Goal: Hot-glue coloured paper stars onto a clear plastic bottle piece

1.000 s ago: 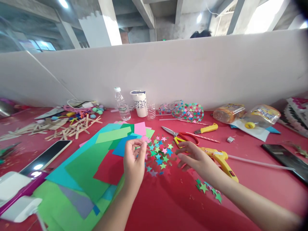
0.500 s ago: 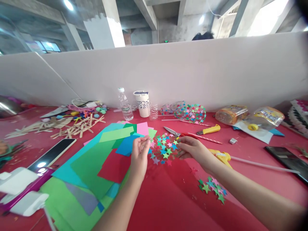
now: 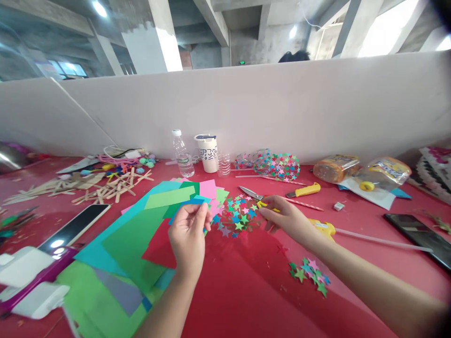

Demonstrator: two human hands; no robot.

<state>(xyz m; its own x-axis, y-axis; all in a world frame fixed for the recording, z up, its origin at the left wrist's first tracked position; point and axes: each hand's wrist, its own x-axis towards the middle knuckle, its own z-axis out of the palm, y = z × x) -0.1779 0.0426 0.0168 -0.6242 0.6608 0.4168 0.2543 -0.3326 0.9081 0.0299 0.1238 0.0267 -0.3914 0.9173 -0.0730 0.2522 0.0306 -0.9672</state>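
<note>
My left hand (image 3: 188, 230) is raised above the coloured paper sheets (image 3: 130, 239), thumb and fingers pinched together. Whatever sits in that pinch is too small to make out. Reaching in from the right, my right hand (image 3: 282, 213) has its fingers curled at the edge of a clear plastic piece covered with small paper stars (image 3: 239, 216), and it appears to grip it. Behind those fingers lie scissors (image 3: 250, 192) with their blades pointing left. Loose paper stars (image 3: 310, 274) form a small pile on the red table below my right forearm.
A water bottle (image 3: 182, 157), a cup (image 3: 208, 152) and a star-covered bottle (image 3: 278, 165) stand or lie by the partition. A yellow cutter (image 3: 305, 190), a glue gun (image 3: 324, 227) and a phone (image 3: 419, 234) are rightward. Wooden sticks (image 3: 114, 185) and another phone (image 3: 75, 227) lie leftward.
My left hand has drawn back left and slightly down, away from the stars. The star-covered piece has shifted a little left, with my right hand staying beside it.
</note>
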